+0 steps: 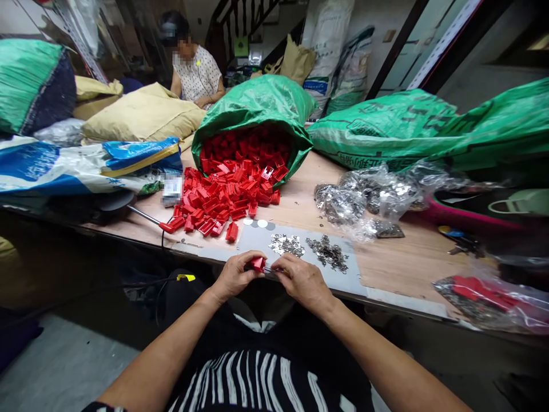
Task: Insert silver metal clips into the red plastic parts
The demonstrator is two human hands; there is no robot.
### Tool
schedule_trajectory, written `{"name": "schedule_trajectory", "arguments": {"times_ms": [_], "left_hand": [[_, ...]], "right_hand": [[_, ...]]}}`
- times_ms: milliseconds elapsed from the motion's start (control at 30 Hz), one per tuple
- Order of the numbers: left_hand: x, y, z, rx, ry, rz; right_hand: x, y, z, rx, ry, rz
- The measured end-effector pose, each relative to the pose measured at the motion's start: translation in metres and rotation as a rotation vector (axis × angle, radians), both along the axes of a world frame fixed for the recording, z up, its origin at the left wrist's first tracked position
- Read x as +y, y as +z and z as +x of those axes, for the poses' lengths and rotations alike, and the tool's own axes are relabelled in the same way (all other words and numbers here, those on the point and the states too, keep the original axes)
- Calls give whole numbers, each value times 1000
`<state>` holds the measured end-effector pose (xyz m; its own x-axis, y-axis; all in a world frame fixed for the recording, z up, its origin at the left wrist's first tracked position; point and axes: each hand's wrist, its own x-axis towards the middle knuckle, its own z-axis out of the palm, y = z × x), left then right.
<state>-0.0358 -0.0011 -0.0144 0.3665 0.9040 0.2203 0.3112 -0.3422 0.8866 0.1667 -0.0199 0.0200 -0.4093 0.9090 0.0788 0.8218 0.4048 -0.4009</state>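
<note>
My left hand [238, 276] is closed around a small red plastic piece [258, 264] at the table's front edge. Close by on its right, my right hand [302, 280] pinches something thin and dark that reaches toward the red piece; its kind is too small to make out. Just beyond my hands, a pile of shiny flat metal parts [286, 245] and a pile of darker metal parts [327, 253] lie on a grey mat [349, 269]. A heap of similar red plastic pieces [223, 194] spills toward me from an open green sack [261, 97].
Clear plastic bags of metal parts [364, 194] lie on the right, with another bag holding something red [493, 294] nearer the edge. Full green sacks [412, 129] line the back right. A blue and white sack [86, 166] lies left. Another person [197, 74] sits beyond the table.
</note>
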Motion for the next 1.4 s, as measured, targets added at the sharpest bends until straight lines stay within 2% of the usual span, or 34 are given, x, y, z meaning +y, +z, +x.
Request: {"name": "schedule_trajectory", "arguments": {"times_ms": [200,600,800,933,1033,1233,1400], "left_hand": [[0,0,0,-3,4,8],[0,1,1,1,15,5],[-2,0,4,1,33,-14],[-2,-2,5,7,43,-2],[-2,-2,4,-7,42,-8],[-3,-1,1,-29,35,-60],[-4,-1,2,-88,24,-88]], "right_hand": [[-1,-3,-2,-45,11,35],[-2,1,-4,-102,36,52],[-10,-2,-18,-167,50,119],[-15,-7,-27,-186,-10,139],[-14,-8,-24,-126,-43,90],[-9,-4,-4,121,-128,21],[-16,-2,6,210,-96,-4]]}}
